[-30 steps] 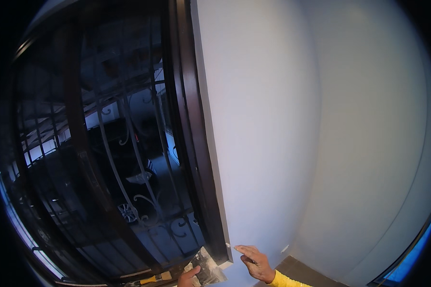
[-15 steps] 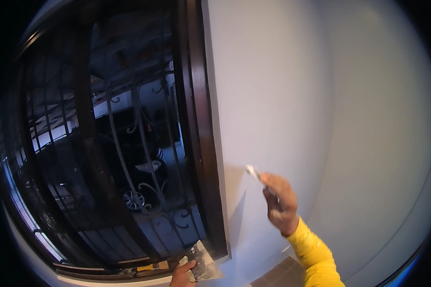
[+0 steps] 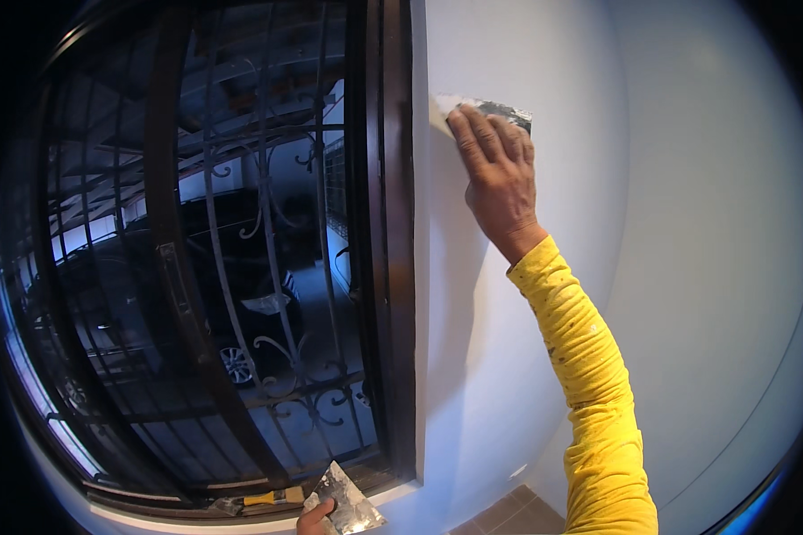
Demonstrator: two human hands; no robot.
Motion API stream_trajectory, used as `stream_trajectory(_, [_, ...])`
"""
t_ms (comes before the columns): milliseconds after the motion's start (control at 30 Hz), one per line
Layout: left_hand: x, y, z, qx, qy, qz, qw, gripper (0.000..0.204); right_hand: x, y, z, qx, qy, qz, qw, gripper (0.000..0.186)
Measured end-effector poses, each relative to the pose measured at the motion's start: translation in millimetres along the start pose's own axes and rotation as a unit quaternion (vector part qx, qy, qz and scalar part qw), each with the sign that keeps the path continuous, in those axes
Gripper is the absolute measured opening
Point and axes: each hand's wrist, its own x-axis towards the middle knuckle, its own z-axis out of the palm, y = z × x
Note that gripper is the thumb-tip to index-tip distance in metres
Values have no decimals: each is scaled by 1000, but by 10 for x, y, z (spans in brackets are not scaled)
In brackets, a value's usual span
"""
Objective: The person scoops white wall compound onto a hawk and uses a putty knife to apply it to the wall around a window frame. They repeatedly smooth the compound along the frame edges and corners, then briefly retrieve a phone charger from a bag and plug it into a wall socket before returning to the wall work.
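My right hand, in a yellow sleeve, is raised against the pale wall beside the window. Its fingers press a flat metal putty knife to the wall; the blade carries white and dark smears, and the palm hides the rest. Low down, by the window sill's right end, my left hand grips a second flat blade, a putty-smeared scraper with a pointed top corner. The thumb lies over its face; most of that hand is cut off by the lower edge.
A dark-framed window with a curled iron grille fills the left side. Behind it stands a dark car. On the sill lies a yellow-handled brush. Brown floor tiles show below the wall.
My right hand has gone up the wall and turned, its blade now flat against the surface rather than held edge-on lower down. The left hand and scraper sit slightly lower and further left.
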Motion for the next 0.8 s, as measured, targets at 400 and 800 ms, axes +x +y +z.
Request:
stream_trajectory(400, [76, -1, 119, 28, 7, 14, 999, 42, 31, 53, -398, 214, -41, 29, 976, 57])
stream_trajectory(800, [224, -50, 44, -25, -29, -34, 999, 40, -410, -187, -723, 159, -175, -7, 972, 44])
